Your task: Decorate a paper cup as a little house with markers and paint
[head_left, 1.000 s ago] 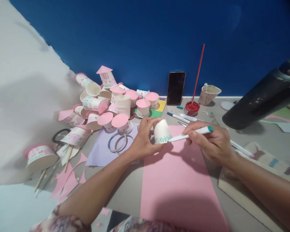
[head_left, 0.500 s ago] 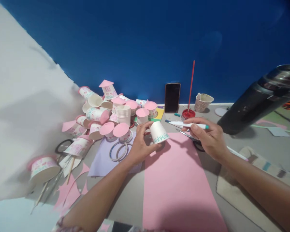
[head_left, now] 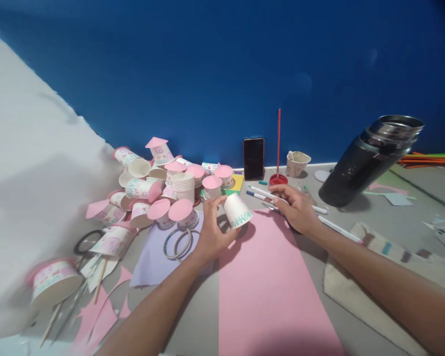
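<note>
My left hand (head_left: 215, 230) is closed round a small white paper cup (head_left: 237, 210), tilted with its base up. Green zigzag strokes run along the cup's rim. Off to the right, my right hand (head_left: 294, 207) has its fingers round a white marker (head_left: 261, 191) with a greenish tip, low over the table. Just beside it lies a marker with a dark blue cap (head_left: 255, 195). Scissors (head_left: 269, 206) lie partly hidden under my right hand. Beneath the cup and hands spreads a pink paper sheet (head_left: 270, 282).
Decorated cups with pink paper tops (head_left: 181, 211) crowd the left, around a stack of plain cups (head_left: 183, 185). Tape rings (head_left: 178, 244) rest on purple paper (head_left: 148, 267). A phone (head_left: 253, 159), red paint pot (head_left: 279, 180) and black flask (head_left: 363, 168) stand behind; cloth (head_left: 344, 277) lies right.
My right hand has lowered the marker to the table beside the blue-capped one and turned palm down. My left hand still holds the cup. The view has shifted slightly.
</note>
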A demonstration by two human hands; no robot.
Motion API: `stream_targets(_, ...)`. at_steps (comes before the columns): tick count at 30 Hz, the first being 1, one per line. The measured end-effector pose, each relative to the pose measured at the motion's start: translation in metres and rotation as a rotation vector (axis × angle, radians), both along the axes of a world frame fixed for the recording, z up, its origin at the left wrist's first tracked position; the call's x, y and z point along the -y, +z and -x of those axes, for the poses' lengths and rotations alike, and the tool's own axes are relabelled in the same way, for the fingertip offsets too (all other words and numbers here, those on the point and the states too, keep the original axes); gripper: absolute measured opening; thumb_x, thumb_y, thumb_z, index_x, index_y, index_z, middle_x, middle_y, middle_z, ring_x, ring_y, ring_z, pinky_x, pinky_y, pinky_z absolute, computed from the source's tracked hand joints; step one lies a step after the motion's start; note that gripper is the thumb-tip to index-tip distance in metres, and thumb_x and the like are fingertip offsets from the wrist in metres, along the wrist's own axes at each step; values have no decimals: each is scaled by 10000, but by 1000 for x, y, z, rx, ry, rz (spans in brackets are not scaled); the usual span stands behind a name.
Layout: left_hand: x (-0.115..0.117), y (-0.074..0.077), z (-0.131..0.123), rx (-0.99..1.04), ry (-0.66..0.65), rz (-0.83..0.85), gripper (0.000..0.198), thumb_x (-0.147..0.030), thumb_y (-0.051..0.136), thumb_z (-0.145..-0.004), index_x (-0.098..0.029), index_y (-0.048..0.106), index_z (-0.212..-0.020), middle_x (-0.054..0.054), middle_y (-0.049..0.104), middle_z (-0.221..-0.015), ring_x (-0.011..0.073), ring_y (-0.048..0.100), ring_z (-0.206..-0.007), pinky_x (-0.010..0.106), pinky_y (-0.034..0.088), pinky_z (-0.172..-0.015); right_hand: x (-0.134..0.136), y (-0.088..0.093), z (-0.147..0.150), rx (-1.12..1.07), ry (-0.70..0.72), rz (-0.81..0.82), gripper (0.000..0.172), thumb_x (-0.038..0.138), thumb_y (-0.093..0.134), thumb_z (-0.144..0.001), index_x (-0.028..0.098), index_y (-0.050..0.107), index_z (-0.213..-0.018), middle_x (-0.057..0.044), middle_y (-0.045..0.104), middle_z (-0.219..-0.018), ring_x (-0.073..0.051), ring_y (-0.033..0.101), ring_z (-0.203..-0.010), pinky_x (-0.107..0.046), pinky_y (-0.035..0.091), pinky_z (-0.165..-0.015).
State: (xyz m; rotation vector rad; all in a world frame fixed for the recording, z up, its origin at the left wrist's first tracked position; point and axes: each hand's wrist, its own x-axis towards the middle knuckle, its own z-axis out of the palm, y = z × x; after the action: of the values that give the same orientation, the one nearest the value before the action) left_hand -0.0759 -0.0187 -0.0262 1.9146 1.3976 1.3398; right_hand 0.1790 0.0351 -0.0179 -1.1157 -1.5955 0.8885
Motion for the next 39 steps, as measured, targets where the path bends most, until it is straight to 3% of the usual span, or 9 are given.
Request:
stream_targets(6,1,-9,5,-402,110,-252,804,-390,908,-793,-286,526,-1493,126,521,-1312,378,532,-1296,625,432,-1145,3,-1,0,41,50,22,324,376,598,-977,178,679,-1221,-76,820,-900,-190,687,-683,-274,505,-518)
stream_targets(13,-7,-20,-6,-632,21,-419,531,-281,753,-970,-339,584,-1470,103,572,-1254,316,571,-1297,537,365,-1190,-1,-7,0,6,50,38,315,374,645,-950,182,692,-1195,-75,819,-920,-193,692,-723,-279,538,-548)
stream_targets(15,-8,-21,-9,-647,-77,-381,570,-273,782,-944,-347,579,-1470,100,571,-1268,321,565,-1315,540,356,-1203,-4,-8,-1,-11,38,37,345,383,653,-938,177,684,-1213,-79,819,-944,-194,691,-740,-286,544,-570)
stream_targets(18,-5,-18,-6,-567,-210,-229,891,-365,938,-778,-330,487,-1546,131,526,-1394,387,504,-1391,603,365,-1213,-7,-10,-2,-33,16,27,380,413,659,-929,164,670,-1216,-84,818,-941,-194,682,-745,-310,556,-623)
stream_targets(20,-2,-15,0,-436,-203,-155,977,-397,930,-770,-309,412,-1594,161,469,-1474,411,452,-1442,634,385,-1211,-10,-11,-3,-41,2,20,388,427,667,-925,159,668,-1206,-82,816,-933,-188,671,-730,-321,556,-652)
stream_targets(26,-2,-8,11,-158,-2,-110,508,-166,435,-1030,-310,491,-1513,127,495,-1408,290,547,-1337,567,498,-1132,-12,-19,-5,-28,-42,1,388,470,616,-974,178,676,-1223,-49,765,-884,-187,643,-708,-336,554,-658)
stream_targets(32,-8,-12,8,-448,-16,59,265,-127,602,-883,-214,747,-1087,115,641,-1138,344,580,-1168,588,458,-1034,-9,-17,-5,47,-77,-29,349,425,593,-971,187,683,-1210,-48,736,-888,-221,653,-792,-385,574,-733)
stream_targets(35,-8,-14,5,-436,-3,90,138,-138,619,-893,-206,740,-885,115,667,-1032,345,583,-1087,573,442,-984,-5,-9,-4,85,-64,-54,321,388,584,-976,185,689,-1201,-40,741,-864,-223,672,-782,-382,574,-741)
stream_targets(39,-10,-11,8,-321,19,105,90,-181,638,-921,-220,688,-857,82,707,-959,297,616,-996,508,472,-945,2,1,-2,128,-11,-104,225,353,591,-977,202,730,-1070,-24,751,-821,-208,680,-717,-347,564,-684)
